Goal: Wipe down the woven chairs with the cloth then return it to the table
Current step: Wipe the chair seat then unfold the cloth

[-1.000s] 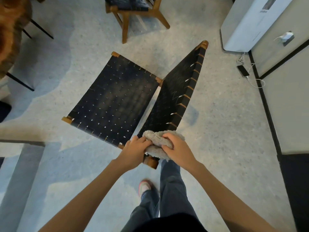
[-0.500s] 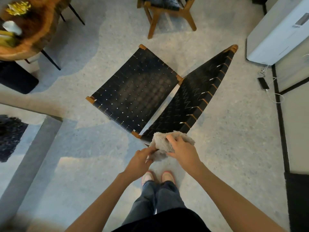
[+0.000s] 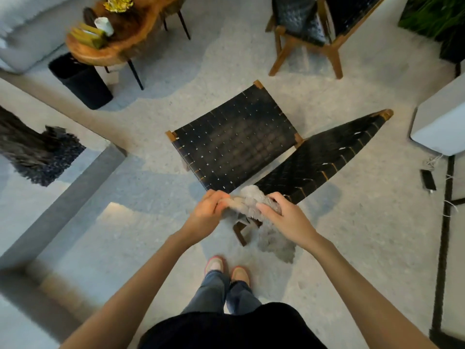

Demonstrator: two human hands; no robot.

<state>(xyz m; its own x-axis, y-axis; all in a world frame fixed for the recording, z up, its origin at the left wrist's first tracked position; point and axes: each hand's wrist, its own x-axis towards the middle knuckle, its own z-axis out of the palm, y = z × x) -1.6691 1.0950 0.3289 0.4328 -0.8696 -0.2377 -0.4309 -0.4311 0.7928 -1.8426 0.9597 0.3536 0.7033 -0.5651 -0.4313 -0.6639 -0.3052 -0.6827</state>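
my left hand and right hand both clutch the cloth | stretched left-right between them, tail hanging down right | above the woven chair backrest's near corner

The woven chair takes up the middle of the floor. Its slanted back runs off to the right. The left grip and right grip, holding the cloth, sit at the near end of that back.

Bare floor lies open left of the seat toward the counter, and in a strip before the second chair. A black bin stands just beside the counter's near edge. A mug and yellow books crowd the counter's left part.

To the right, a white unit and a phone with its cable bound the passage. A grey ledge bars the left.
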